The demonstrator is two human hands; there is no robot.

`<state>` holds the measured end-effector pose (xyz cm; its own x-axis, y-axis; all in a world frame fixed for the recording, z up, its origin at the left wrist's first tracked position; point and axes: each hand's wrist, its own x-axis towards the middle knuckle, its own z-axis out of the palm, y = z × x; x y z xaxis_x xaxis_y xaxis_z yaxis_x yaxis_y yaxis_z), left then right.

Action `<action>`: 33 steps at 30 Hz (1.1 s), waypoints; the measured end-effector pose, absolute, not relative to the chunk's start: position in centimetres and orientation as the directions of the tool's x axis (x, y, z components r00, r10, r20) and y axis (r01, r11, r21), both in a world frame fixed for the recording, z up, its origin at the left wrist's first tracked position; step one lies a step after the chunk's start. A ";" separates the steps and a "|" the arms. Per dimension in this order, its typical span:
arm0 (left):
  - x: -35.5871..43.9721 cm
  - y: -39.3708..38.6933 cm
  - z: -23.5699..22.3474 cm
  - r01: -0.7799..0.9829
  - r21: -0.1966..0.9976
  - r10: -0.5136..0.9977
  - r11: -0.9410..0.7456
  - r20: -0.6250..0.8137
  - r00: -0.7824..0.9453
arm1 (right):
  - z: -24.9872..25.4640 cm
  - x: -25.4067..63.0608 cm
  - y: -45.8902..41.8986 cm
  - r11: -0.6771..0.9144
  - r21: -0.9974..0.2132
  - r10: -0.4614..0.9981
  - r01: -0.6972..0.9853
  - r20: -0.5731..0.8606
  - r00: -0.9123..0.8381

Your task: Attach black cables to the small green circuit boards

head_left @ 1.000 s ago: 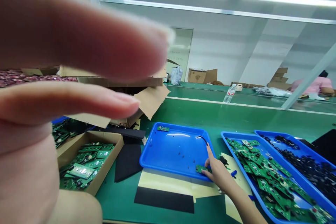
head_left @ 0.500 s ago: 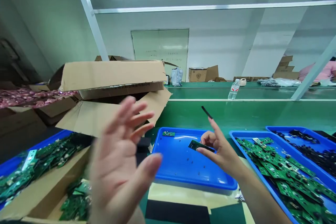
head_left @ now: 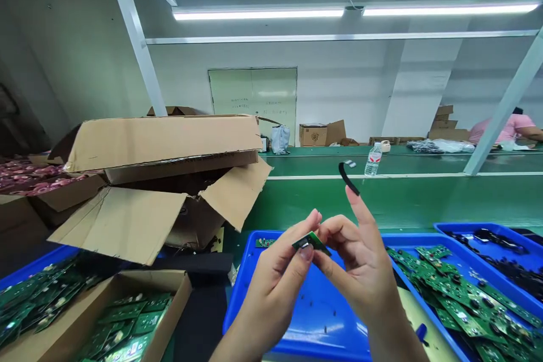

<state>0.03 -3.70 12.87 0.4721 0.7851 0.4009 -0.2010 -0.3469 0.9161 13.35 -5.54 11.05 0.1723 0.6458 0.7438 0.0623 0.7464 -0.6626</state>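
Note:
Above the blue tray, my left hand pinches one end of a small green circuit board between thumb and fingers. My right hand grips the other end with its thumb and bent fingers, partly covering the board. Its index finger points up, with a curved black strip clinging to the fingertip. Behind my left hand, another small circuit board lies at the tray's far edge. Several tiny dark bits are scattered on the tray floor.
To the right stand a blue tray of circuit boards and a tray of black parts. On the left are a carton of boards and a large open cardboard box. A water bottle stands behind; a person in pink sits far right.
My left hand has come from the left, where it was open and empty, and now grips the board with my right hand. The black strip now curves more, and the view has tilted up.

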 end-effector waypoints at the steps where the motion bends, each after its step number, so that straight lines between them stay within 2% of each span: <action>1: 0.2 -3.6 12.8 -0.228 0.911 0.798 -0.344 0.412 0.440 | 11.0 13.6 -5.4 0.746 -0.660 0.645 0.096 0.750 0.144; 4: 0.4 -3.2 12.8 -0.320 0.894 0.864 -0.314 0.409 0.295 | 10.8 14.9 -5.3 0.730 -0.646 0.650 0.222 0.757 0.065; 8: -0.3 -2.1 13.0 -0.462 0.851 0.918 -0.250 0.360 0.165 | 11.2 16.7 -5.6 0.720 -0.548 0.574 0.426 0.815 0.078; 10: -0.7 -1.7 13.2 -0.477 0.852 0.924 -0.217 0.337 0.183 | 11.5 17.2 -5.8 0.736 -0.484 0.537 0.474 0.843 0.027; 13: -0.9 -1.9 13.5 -0.342 0.923 0.909 -0.177 0.286 0.302 | 11.9 17.2 -6.2 0.774 -0.409 0.520 0.484 0.846 -0.118; 15: -0.7 -2.2 13.7 -0.222 0.965 0.894 -0.144 0.222 0.389 | 12.0 17.0 -6.3 0.787 -0.390 0.523 0.477 0.833 -0.181; 18: -0.4 -2.6 14.0 -0.132 0.983 0.872 -0.129 0.176 0.456 | 12.1 16.7 -6.3 0.793 -0.392 0.527 0.467 0.826 -0.200; 24: -0.4 -2.8 13.9 -0.103 0.976 0.857 -0.190 0.217 0.468 | 11.5 17.2 -5.3 0.783 -0.349 0.516 0.514 0.826 -0.226; 33: -0.3 -2.9 13.6 -0.137 0.974 0.842 -0.180 0.224 0.491 | 10.7 18.0 -4.0 0.791 -0.262 0.472 0.553 0.836 -0.280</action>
<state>-0.29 -2.87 13.61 0.4907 0.8419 0.2243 -0.1366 -0.1799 0.9742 18.04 -4.04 10.68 -0.2798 0.4724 0.8358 0.5531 0.7909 -0.2619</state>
